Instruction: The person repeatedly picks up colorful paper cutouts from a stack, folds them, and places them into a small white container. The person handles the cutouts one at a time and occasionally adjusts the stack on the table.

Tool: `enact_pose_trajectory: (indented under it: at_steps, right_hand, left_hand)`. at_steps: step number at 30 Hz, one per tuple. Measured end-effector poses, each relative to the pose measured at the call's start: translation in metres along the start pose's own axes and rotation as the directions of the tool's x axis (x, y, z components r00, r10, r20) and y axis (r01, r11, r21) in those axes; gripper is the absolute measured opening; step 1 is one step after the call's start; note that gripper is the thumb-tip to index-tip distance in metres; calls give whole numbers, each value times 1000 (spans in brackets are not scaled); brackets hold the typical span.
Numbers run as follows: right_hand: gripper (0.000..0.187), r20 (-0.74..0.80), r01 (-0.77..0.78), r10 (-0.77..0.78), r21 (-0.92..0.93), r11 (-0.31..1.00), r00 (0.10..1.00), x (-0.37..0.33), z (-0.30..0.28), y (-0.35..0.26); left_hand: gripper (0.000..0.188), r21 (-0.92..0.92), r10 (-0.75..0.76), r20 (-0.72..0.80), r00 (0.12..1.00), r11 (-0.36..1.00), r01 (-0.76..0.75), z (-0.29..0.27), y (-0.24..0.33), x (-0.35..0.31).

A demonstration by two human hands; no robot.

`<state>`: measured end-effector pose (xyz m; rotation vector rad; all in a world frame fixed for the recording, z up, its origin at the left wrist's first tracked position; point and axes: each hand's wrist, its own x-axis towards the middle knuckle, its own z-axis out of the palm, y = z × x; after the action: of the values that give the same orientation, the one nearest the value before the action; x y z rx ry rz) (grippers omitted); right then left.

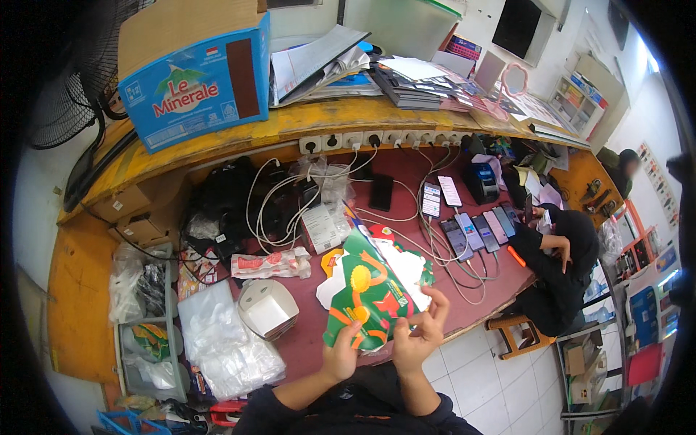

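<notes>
A green printed cardboard sheet (pixel 371 279) with orange, yellow and red figures is held up before me, creased along its length. My left hand (pixel 341 357) pinches its lower left corner, thumb in front. At the lower right edge, my right hand (pixel 419 337) has thumb and index finger on the card, the other fingers raised and curled. Behind it, more white-backed cut-out card (pixel 407 270) with coloured print lies on the dark red desk (pixel 464 308). An open folded paper box (pixel 267 307) stands to the left, beside a stack of clear plastic bags (pixel 230 346).
Several phones (pixel 467 230) on charging cables lie at the right. A person in black (pixel 573 250) sits at the desk's right end. White cables (pixel 272 206) tangle at the back beneath a socket row (pixel 353 139). A blue carton (pixel 196 87) stands on the wooden shelf (pixel 290 129).
</notes>
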<state>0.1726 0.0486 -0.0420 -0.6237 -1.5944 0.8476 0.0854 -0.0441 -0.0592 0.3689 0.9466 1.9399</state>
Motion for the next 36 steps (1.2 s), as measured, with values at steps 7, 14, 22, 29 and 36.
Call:
enact_pose_trajectory:
  at_steps: [7, 14, 22, 29, 36]
  right_hand:
    - [20, 531, -388, 104, 459, 799, 841, 0, -9, 8]
    - [100, 592, -275, 87, 235, 932, 801, 15, -11, 16]
    - [56, 507, -368, 171, 320, 873, 845, 18, -3, 29]
    - [47, 502, -168, 116, 59, 984, 857, 3, -15, 28]
    - [25, 513, -409, 211, 311, 858, 832, 9, -11, 22]
  left_hand:
    - [63, -300, -173, 503, 847, 884, 358, -44, 6, 15]
    - [69, -189, -358, 563, 745, 822, 537, -59, 6, 15]
    - [59, 300, -571, 326, 753, 818, 491, -54, 19, 9]
    - [41, -181, -378, 419, 826, 856, 484, -68, 13, 20]
    - [42, -290, -385, 549, 742, 745, 601, -79, 7, 23]
